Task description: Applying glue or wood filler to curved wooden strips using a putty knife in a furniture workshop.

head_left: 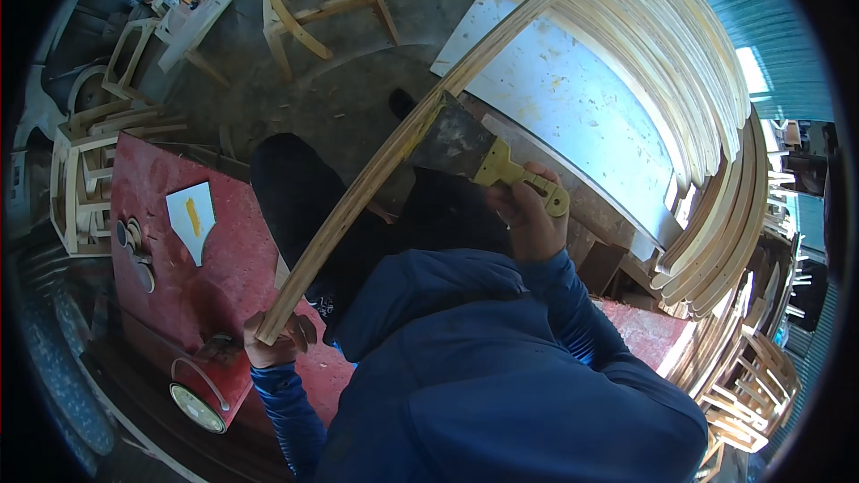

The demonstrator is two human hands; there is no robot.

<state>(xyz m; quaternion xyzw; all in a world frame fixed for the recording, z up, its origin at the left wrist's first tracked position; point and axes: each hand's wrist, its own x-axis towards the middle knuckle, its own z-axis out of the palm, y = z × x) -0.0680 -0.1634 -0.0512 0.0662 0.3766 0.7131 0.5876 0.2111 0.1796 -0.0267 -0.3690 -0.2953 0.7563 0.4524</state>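
My left hand (pixel 276 340) is closed around the near end of a long curved wooden strip (pixel 362 188). The strip runs up and to the right, across my legs, and its far end passes in front of stacked curved pieces. In my right hand (pixel 537 219) is a putty knife (pixel 497 165) with a yellow handle and a wide, dull grey blade. The blade's far edge meets the strip near its middle, and yellowish paste shows along that edge. My right fingers wrap the handle, partly hiding it.
A red surface (pixel 233 250) at left bears a white plate (pixel 191 219) with a yellow smear and several round discs (pixel 139 255). Near it is a red can (pixel 219 376). Stacked curved strips (pixel 680 45) lie over a white board (pixel 546 80). Wooden chair frames (pixel 309 13) stand beyond.
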